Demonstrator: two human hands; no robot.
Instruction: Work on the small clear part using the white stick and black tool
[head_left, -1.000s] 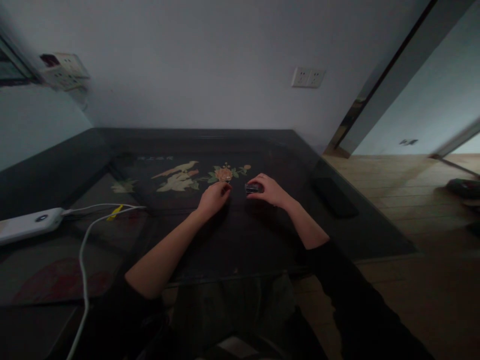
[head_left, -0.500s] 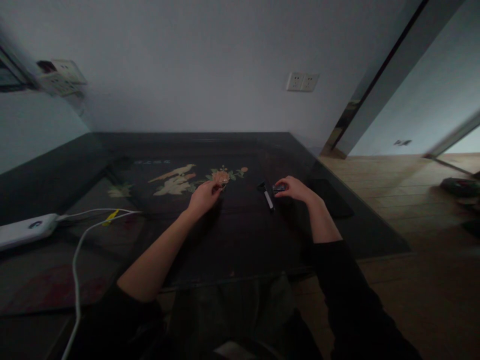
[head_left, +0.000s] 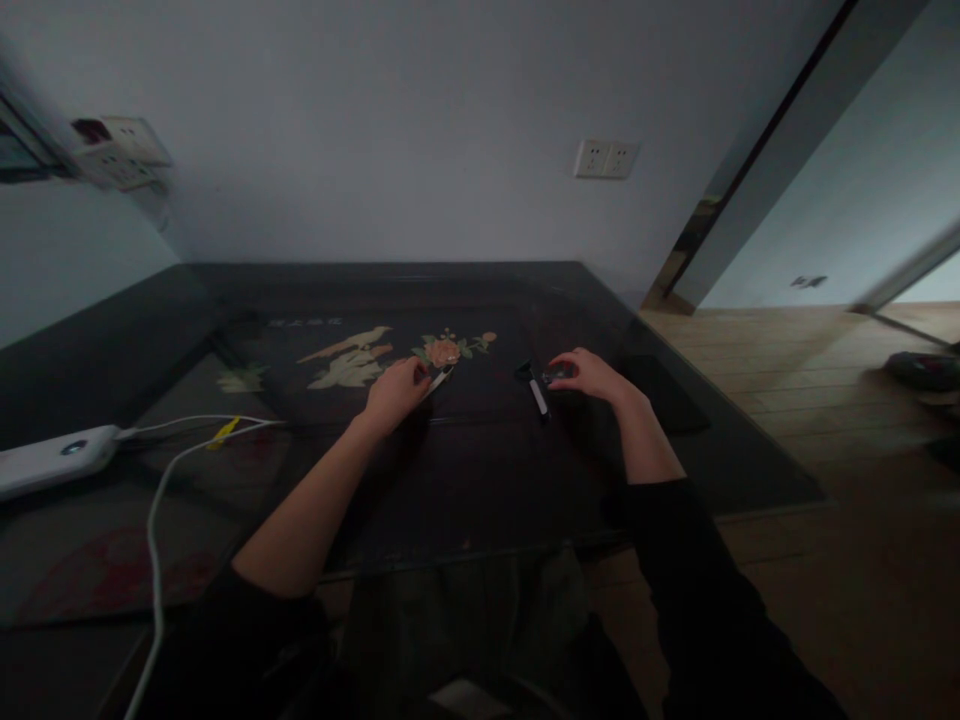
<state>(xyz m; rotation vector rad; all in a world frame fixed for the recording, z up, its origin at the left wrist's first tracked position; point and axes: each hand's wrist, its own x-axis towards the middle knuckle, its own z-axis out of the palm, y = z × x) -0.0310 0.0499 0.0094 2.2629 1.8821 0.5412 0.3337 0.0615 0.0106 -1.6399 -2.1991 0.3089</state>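
Note:
My left hand (head_left: 395, 392) rests on the dark glass-topped table (head_left: 480, 470) and pinches a small thin pale strip (head_left: 439, 379) that points up and right, beside the painted flower. My right hand (head_left: 592, 375) is further right, its fingers closed over a small dark object (head_left: 556, 376) lying on the table. Between the hands, just left of my right hand, lies a short stick-like tool (head_left: 534, 389) with a dark head and a pale handle. Both forearms are bare up to dark sleeves.
A white power bank (head_left: 52, 458) with white cables (head_left: 161, 500) lies at the left edge. A dark flat phone-like slab (head_left: 664, 392) lies right of my right hand. The table's right edge borders wooden floor (head_left: 810, 400). Wall sockets (head_left: 606, 158) are behind.
My right hand slid right with the small dark object, uncovering the stick-like tool on the table. My left hand drew back slightly left, and the pale strip in its fingers now shows.

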